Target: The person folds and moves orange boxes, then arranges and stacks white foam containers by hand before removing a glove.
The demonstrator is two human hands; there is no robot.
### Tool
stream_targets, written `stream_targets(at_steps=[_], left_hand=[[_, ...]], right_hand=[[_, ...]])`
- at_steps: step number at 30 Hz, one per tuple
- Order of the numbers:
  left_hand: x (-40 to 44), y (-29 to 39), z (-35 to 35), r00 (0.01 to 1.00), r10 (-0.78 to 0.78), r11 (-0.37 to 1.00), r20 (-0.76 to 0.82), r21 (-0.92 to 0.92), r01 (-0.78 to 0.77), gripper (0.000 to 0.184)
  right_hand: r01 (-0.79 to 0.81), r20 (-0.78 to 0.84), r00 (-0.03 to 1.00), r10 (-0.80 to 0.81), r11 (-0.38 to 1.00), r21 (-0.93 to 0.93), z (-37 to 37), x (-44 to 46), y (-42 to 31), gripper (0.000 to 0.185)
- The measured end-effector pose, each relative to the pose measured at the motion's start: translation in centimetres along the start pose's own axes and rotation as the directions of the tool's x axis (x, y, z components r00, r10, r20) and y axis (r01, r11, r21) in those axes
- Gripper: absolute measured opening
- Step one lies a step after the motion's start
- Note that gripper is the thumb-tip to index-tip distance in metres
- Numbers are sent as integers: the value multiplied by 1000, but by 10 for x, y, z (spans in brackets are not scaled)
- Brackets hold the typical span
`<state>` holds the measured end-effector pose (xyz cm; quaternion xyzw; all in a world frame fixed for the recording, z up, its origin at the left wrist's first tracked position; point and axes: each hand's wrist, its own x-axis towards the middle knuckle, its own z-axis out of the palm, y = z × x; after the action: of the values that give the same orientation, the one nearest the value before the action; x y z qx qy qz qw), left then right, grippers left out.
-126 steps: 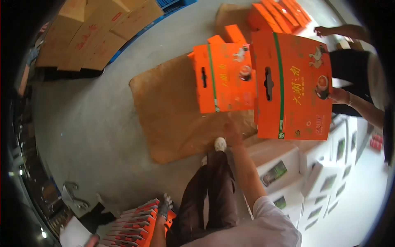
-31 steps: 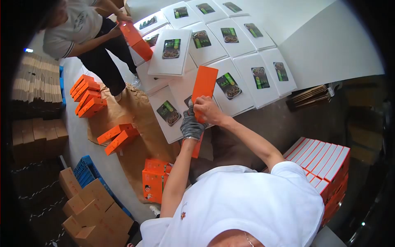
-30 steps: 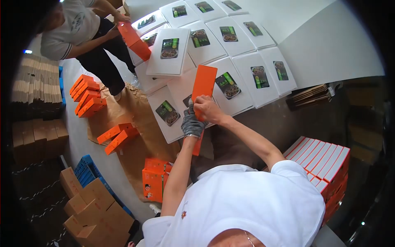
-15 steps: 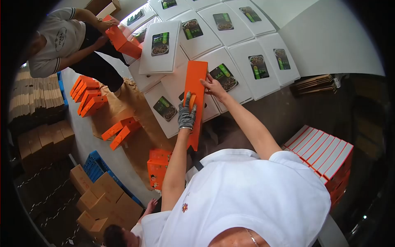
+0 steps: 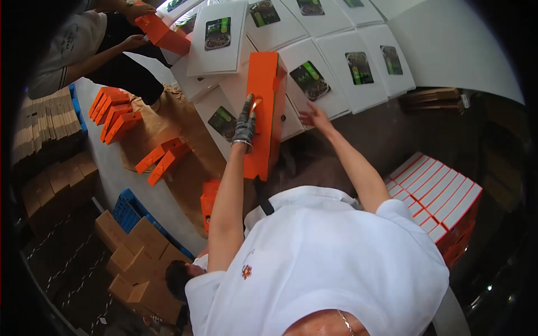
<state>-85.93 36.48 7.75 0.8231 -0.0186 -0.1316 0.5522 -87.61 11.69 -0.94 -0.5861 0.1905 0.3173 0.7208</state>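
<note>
Right hand (image 5: 318, 119) has come off the orange box (image 5: 259, 147) now, grip loosely open. Gloved left hand (image 5: 245, 126) still touches it, can't tell how closed. Box is by the white boxes (image 5: 346, 70).

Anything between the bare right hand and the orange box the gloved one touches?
Nothing visible in the gap. The right hand is open beside the orange box; the white packages look to lie beneath.

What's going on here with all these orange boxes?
The gloved left hand is against an orange box, in front of white boxes with dark labels. The bare right hand is open, just off it. A co-worker holds another orange box. More orange boxes sit on a brown sheet on the floor.
</note>
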Motion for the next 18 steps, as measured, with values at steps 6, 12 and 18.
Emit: stream_targets(at_steps=[6, 12, 18], left_hand=[[7, -2, 12, 1000, 15, 1000, -9, 12, -15, 48], [5, -12, 25, 996, 37, 998, 81, 41, -41, 52], [4, -3, 26, 996, 53, 997, 66, 43, -56, 53]], right_hand=[[55, 328, 944, 37, 963, -265, 106, -68, -13, 70], [267, 236, 935, -263, 964, 17, 114, -71, 25, 51], [256, 177, 944, -279, 956, 141, 98, -85, 19, 54]])
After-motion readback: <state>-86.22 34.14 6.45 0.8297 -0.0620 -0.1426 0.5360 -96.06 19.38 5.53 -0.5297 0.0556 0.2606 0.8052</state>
